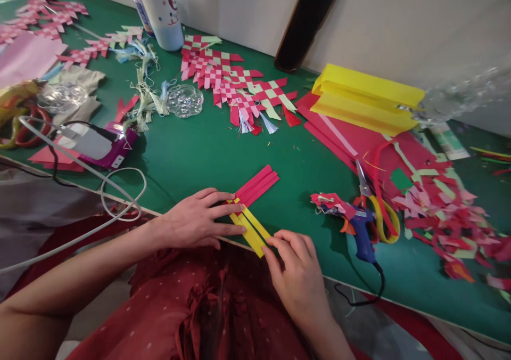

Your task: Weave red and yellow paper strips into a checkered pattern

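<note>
Yellow paper strips [252, 234] and red paper strips [261, 183] cross in a small weave at the green table's front edge. The red ones point up to the right, the yellow ones down to the right. My left hand [197, 217] lies over the crossing with its fingers spread, pressing on the strips. At the lower ends of the yellow strips, my right hand [297, 267] pinches with thumb and forefinger; its other fingers are curled. Part of the weave is hidden under my left fingers.
To the right lie a blue glue gun [361, 232], yellow-handled scissors [383, 216] and paper scraps [443, 205]. Finished woven paper fish [223, 75], a bead box [186, 100] and a bottle [163, 14] stand behind. A phone [306, 22] leans on the wall; a white cable [80, 157] crosses left.
</note>
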{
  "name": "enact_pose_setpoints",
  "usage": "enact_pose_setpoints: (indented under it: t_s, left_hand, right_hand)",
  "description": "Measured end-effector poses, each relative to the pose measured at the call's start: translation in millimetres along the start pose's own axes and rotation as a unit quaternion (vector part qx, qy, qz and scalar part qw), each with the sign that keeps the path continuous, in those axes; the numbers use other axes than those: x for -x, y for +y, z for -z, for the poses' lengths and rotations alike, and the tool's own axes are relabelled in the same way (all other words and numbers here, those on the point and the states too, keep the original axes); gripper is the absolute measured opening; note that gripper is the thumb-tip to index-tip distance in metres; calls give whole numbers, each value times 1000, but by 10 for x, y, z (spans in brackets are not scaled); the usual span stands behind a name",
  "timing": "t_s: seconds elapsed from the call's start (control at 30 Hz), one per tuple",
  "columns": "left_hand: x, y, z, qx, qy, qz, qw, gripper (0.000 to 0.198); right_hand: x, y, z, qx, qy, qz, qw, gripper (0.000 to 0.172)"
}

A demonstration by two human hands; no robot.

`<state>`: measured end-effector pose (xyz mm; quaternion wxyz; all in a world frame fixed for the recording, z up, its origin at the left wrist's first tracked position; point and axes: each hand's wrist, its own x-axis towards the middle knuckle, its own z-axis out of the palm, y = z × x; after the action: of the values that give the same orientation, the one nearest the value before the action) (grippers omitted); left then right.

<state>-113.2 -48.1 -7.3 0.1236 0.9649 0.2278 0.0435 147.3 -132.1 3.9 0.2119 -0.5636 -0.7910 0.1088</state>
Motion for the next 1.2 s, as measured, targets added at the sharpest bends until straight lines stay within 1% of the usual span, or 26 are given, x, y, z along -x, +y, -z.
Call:
enact_pose_setpoints:
  t_s: [0.2,0.43,0.67,0.77,0.83,0.93,1.03,1.2]
  left_hand:
    - [18,-12,-35,4,4,1,1000,66]
    - [14,-17,-24,5,11,2,1000,62]
    - [7,-27,-31,11,14,-3,1000,67]
    - [7,-28,-33,15,12,-2,1000,68]
    - [9,-29,-29,15,11,-3,1000,67]
    - [9,-31,-21,12,14,-7,1000,66]
    - [7,-30,-18,11,18,-7,1000,64]
    - [14,-30,-27,12,12,-4,1000,61]
  right_hand:
    - [28,-67,-14,18,-16,-49,998,8]
    - [23,-113,-31,12,-31,-94,995,6]
    - [-7,-133,2,-11,-31,-87,996,10]
    - [-11,-142,15,-29,-44,-87,995,12]
    - [-11,-138,18,-45,-56,-103,992,13]
    - [-11,-120,18,-73,-69,-147,984,10]
    - [-17,-101,20,-104,-76,-182,975,12]
    - [-32,-90,32,-118,-87,-206,968,12]
